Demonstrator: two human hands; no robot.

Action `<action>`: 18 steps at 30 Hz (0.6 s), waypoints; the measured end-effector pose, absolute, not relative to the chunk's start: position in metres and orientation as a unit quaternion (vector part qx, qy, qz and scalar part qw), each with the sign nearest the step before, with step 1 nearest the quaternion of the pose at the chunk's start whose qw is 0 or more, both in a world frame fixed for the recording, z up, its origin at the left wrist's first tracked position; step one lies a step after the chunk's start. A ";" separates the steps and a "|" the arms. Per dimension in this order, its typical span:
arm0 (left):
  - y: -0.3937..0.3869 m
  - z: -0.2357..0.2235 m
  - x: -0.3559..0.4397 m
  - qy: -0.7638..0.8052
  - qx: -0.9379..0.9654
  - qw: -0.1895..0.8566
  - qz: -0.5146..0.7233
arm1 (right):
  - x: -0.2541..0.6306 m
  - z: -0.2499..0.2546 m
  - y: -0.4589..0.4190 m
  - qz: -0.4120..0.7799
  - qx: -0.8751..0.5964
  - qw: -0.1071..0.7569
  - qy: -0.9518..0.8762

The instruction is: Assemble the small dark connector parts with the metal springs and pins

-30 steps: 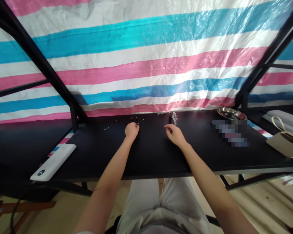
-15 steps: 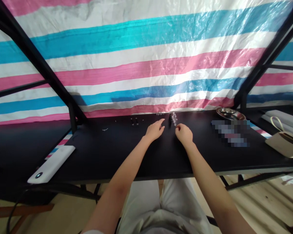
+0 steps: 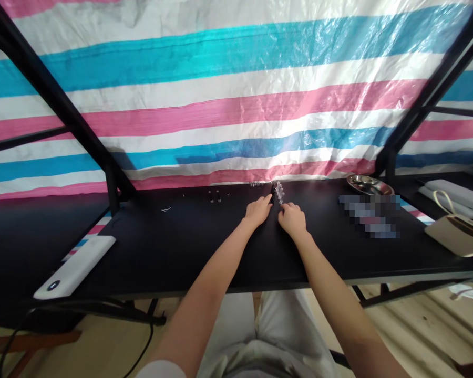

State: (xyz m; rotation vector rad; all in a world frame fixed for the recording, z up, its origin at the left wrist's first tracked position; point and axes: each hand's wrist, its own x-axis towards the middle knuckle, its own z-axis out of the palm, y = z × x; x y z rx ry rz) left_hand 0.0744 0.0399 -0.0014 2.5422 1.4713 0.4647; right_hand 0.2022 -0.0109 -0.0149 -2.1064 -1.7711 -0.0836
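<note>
A small black part (image 3: 273, 194) stands on the black table, close beside a pale, knobbly-edged piece (image 3: 279, 191). My left hand (image 3: 258, 211) reaches the black part from the left, its fingertips closed at the part's near end. Right of it, my right hand (image 3: 292, 218) has its fingers curled in a pinch just below the pale piece. Whatever lies between those right fingertips is hidden or too small to name. A row of tiny metallic pieces (image 3: 256, 184) lies at the table's back edge, beyond my left hand.
Two small dark pieces with light ends (image 3: 215, 196) and a bent white strand (image 3: 166, 210) lie to the left. A white power bank (image 3: 76, 266) rests at the left edge. At right are a shiny metal dish (image 3: 370, 185), a blurred-out item (image 3: 368, 216) and a beige pouch (image 3: 457, 234).
My left hand has moved right, from spread fingers to contact with the black part. My right hand has shifted slightly left, still curled. The view has turned slightly.
</note>
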 end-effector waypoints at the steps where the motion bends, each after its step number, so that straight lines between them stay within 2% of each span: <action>1: 0.040 -0.002 0.075 0.503 0.842 0.089 0.174 | 0.202 -0.016 -0.010 -0.030 -0.750 0.196 -0.632; 12: 0.044 -0.006 0.077 0.561 0.751 0.162 0.309 | 0.212 -0.025 0.002 -0.044 -0.765 0.249 -0.592; 15: 0.046 -0.004 0.067 0.569 0.700 0.211 0.377 | 0.214 -0.030 0.009 -0.042 -0.764 0.262 -0.588; 18: 0.045 0.004 0.056 0.566 0.616 0.324 0.442 | 0.215 -0.034 0.016 -0.035 -0.766 0.275 -0.580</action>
